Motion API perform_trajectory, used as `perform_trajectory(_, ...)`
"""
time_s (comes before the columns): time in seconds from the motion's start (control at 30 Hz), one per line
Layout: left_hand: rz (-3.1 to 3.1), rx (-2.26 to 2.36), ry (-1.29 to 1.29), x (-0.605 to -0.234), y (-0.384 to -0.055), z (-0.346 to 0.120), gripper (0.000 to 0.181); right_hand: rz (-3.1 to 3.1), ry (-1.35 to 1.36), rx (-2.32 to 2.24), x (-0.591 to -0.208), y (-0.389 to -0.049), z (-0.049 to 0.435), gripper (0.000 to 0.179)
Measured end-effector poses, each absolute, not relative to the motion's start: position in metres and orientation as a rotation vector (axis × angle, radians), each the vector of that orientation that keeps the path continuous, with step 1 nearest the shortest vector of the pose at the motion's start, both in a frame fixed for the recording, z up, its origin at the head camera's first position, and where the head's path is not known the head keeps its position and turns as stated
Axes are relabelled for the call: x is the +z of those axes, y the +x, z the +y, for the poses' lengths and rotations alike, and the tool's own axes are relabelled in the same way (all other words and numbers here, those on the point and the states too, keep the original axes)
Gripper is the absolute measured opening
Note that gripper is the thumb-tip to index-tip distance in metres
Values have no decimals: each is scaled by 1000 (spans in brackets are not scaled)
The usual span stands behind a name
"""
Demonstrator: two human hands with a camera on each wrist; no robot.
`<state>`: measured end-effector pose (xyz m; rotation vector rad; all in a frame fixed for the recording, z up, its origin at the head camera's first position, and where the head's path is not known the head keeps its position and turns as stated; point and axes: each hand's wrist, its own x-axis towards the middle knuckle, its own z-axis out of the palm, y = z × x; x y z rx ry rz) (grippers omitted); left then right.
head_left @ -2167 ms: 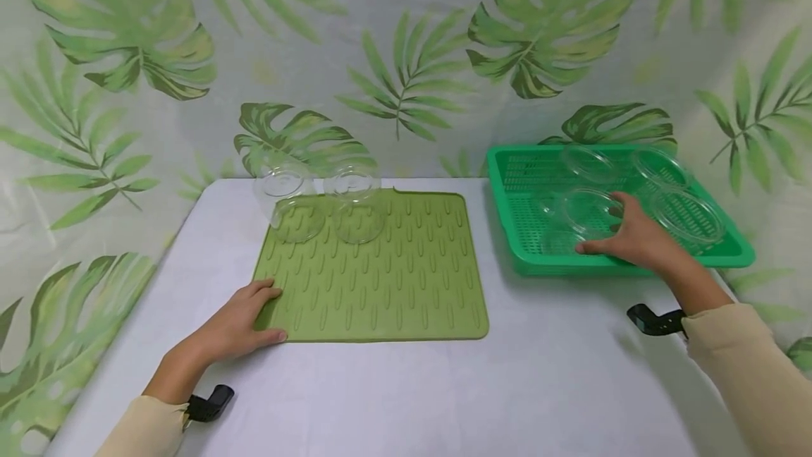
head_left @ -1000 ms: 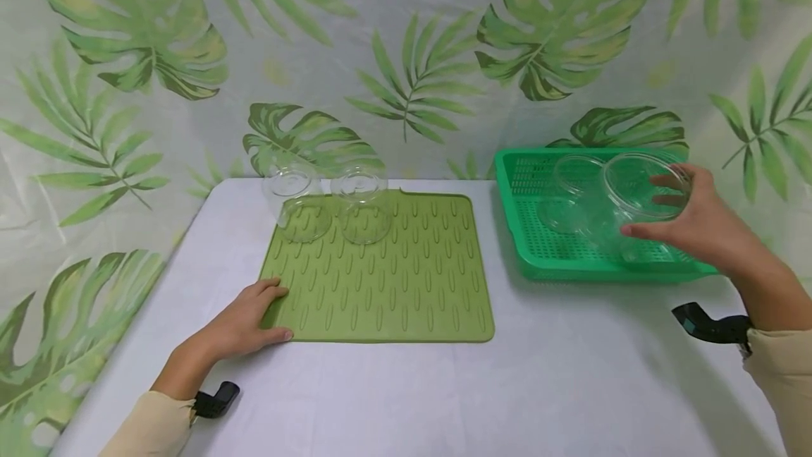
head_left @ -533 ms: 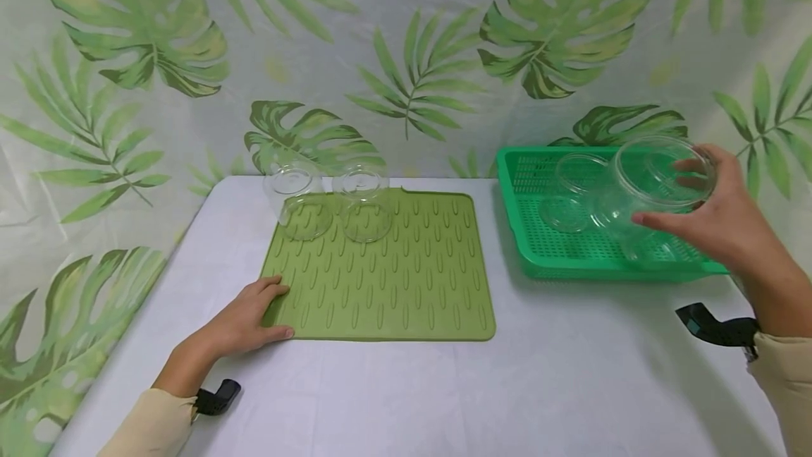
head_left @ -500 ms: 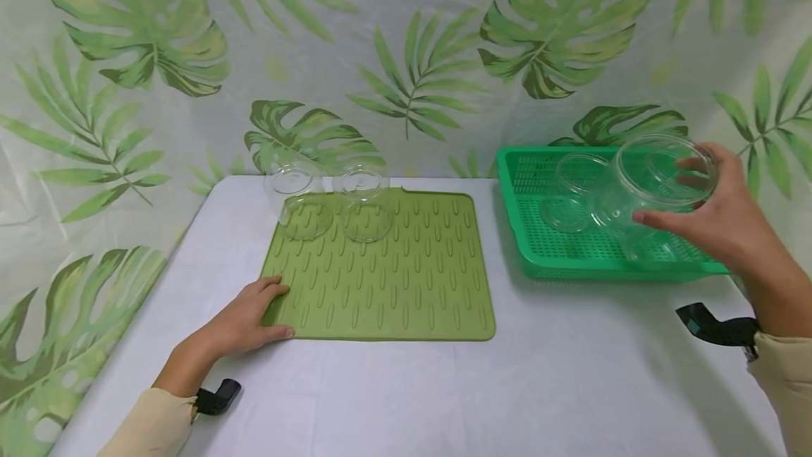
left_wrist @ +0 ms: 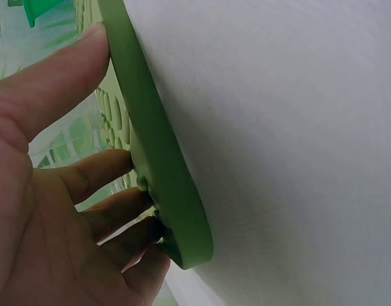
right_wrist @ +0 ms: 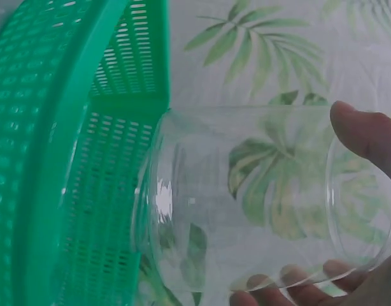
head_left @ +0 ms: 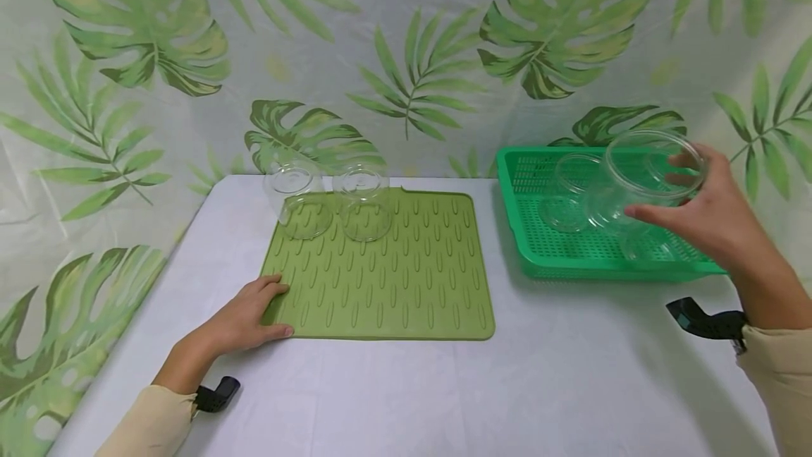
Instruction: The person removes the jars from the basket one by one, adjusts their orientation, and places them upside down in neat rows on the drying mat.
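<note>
My right hand grips a clear jar from the side, with the thumb on one side and the fingers on the other. In the right wrist view, the jar's narrower neck end points toward the green basket, and my grip is near its opposite end. In the head view the jar is over the basket's right part. My left hand rests at the near left corner of a green ridged mat, thumb and fingertips on its edge.
Two clear jars stand side by side at the mat's back left. Inside the basket, another clear jar shows at the left, partly overlapped by the held one. A leaf-print sheet hangs behind the white table.
My right hand has gone from reaching among the jars in the basket to holding one raised. Over the last half second it has shifted slightly left. My left hand stays at the mat's corner.
</note>
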<state>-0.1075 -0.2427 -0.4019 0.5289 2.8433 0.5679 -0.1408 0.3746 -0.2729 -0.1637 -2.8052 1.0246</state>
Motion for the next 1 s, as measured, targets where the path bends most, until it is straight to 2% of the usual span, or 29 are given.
perform_trajectory(0.43, 2848, 567, 525, -403, -108, -243, 73, -2706, 29, 1046, -270, -145, 361, 108)
perform_trajectory(0.8, 2832, 572, 509, -401, -108, -242, 74, -2701, 86, 1009, -267, -150, 356, 109)
perform_trajectory(1.0, 2831, 555, 494, -401, -108, -242, 74, -2679, 114, 1005, -261, -155, 351, 103)
